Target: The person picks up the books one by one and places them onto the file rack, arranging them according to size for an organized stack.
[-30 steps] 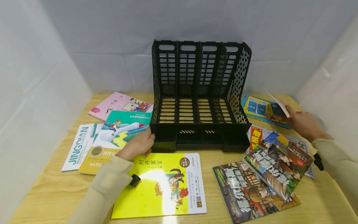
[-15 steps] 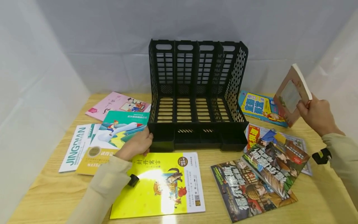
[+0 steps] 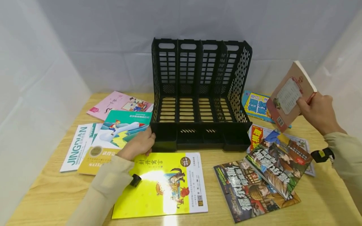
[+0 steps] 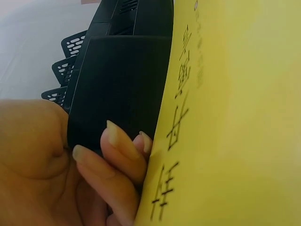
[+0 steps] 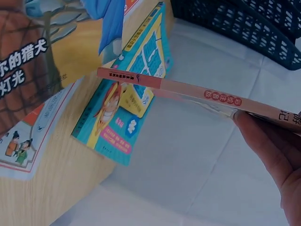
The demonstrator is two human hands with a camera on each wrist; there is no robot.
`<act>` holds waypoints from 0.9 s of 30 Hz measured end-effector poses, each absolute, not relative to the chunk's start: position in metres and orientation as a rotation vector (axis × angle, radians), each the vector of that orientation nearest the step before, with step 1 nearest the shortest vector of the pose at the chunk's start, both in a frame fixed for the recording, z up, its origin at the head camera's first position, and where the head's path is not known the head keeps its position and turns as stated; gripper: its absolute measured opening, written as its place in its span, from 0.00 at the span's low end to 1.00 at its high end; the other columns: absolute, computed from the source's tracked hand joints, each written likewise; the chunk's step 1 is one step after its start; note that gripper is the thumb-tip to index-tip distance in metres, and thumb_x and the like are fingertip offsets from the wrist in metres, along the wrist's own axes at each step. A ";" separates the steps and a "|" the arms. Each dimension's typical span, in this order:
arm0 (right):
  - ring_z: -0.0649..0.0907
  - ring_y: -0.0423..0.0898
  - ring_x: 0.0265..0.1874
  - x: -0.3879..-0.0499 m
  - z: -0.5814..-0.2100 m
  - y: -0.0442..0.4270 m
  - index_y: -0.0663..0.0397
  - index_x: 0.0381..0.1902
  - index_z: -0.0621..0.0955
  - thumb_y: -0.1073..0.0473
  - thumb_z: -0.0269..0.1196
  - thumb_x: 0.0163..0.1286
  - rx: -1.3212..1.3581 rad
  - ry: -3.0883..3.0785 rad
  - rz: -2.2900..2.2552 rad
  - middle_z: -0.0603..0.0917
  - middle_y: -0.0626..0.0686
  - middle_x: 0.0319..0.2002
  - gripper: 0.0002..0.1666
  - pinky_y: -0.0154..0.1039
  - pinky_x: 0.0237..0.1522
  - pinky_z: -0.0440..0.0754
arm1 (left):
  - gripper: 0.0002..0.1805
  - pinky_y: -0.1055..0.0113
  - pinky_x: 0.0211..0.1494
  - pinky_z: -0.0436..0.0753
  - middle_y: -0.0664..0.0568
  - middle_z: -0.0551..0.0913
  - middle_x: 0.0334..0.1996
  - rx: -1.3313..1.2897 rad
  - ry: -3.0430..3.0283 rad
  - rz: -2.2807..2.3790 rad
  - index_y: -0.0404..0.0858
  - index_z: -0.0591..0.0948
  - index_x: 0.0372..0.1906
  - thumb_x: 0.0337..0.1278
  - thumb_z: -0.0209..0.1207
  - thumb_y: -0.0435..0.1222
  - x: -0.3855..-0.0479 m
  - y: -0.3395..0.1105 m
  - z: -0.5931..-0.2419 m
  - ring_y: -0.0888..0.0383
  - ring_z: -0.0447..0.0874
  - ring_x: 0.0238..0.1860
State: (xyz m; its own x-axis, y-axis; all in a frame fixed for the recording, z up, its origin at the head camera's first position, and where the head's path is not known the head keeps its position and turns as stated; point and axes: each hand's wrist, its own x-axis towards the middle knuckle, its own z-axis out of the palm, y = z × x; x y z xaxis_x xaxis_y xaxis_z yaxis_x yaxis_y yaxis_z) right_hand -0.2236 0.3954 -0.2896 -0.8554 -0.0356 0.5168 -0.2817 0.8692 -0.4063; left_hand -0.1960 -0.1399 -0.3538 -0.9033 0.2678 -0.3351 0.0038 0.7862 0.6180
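A black four-slot file rack stands at the back middle, its slots holding nothing. My left hand grips its front left corner; in the left wrist view the fingers of that hand curl at the corner of the black rack, beside the yellow book. My right hand pinches a pink book by its edge, raised and tilted over the right side of the table. In the right wrist view its spine faces the camera, with part of the hand at the right edge.
Right of the rack lie a blue and yellow book and several overlapping comic books. A yellow book lies in front. To the left are a pink book, a green one and a white one.
My right hand has lifted the pink book and turned it so its back cover shows, then shifted it slightly left. My left hand stays at the rack's corner.
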 end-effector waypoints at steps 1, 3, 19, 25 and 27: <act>0.66 0.11 0.13 -0.223 -0.289 0.394 0.82 0.56 0.72 0.63 0.49 0.70 0.231 -2.528 0.662 0.77 0.82 0.37 0.26 0.29 0.03 0.63 | 0.34 0.49 0.64 0.66 0.47 0.73 0.16 0.206 2.569 0.886 0.23 0.37 0.73 0.77 0.32 0.41 -0.196 -0.140 -0.354 0.54 0.72 0.14; 0.67 0.11 0.14 -0.222 -0.286 0.391 0.81 0.56 0.72 0.63 0.49 0.69 0.229 -2.518 0.682 0.77 0.82 0.38 0.25 0.29 0.03 0.64 | 0.34 0.49 0.63 0.67 0.47 0.73 0.17 0.202 2.571 0.883 0.23 0.37 0.73 0.77 0.32 0.41 -0.196 -0.139 -0.353 0.54 0.72 0.14; 0.66 0.10 0.18 -0.220 -0.278 0.372 0.79 0.51 0.77 0.65 0.49 0.67 0.328 -2.364 0.641 0.80 0.79 0.32 0.22 0.27 0.03 0.60 | 0.33 0.49 0.62 0.68 0.47 0.73 0.17 0.186 2.573 0.883 0.24 0.40 0.73 0.77 0.31 0.41 -0.197 -0.138 -0.353 0.54 0.72 0.15; 0.67 0.09 0.21 -0.218 -0.272 0.360 0.76 0.53 0.77 0.63 0.51 0.66 0.345 -2.329 0.641 0.80 0.78 0.35 0.23 0.27 0.03 0.58 | 0.33 0.51 0.61 0.69 0.48 0.73 0.16 0.186 2.581 0.886 0.23 0.41 0.73 0.77 0.31 0.40 -0.197 -0.139 -0.353 0.54 0.72 0.14; 0.67 0.09 0.22 -0.217 -0.271 0.357 0.76 0.51 0.78 0.63 0.52 0.66 0.340 -2.315 0.659 0.81 0.78 0.35 0.23 0.25 0.04 0.59 | 0.33 0.50 0.62 0.69 0.48 0.73 0.16 0.181 2.572 0.890 0.24 0.39 0.74 0.77 0.31 0.40 -0.197 -0.138 -0.354 0.54 0.72 0.14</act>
State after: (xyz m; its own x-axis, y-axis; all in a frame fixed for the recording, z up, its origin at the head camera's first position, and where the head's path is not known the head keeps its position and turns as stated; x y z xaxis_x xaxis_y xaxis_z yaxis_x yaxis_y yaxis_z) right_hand -0.2174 0.3568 -0.2711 -0.7235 -0.0568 0.6879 -0.4108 0.8363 -0.3630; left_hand -0.1974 -0.1383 -0.3539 -0.9072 0.2511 -0.3375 -0.0110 0.7878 0.6159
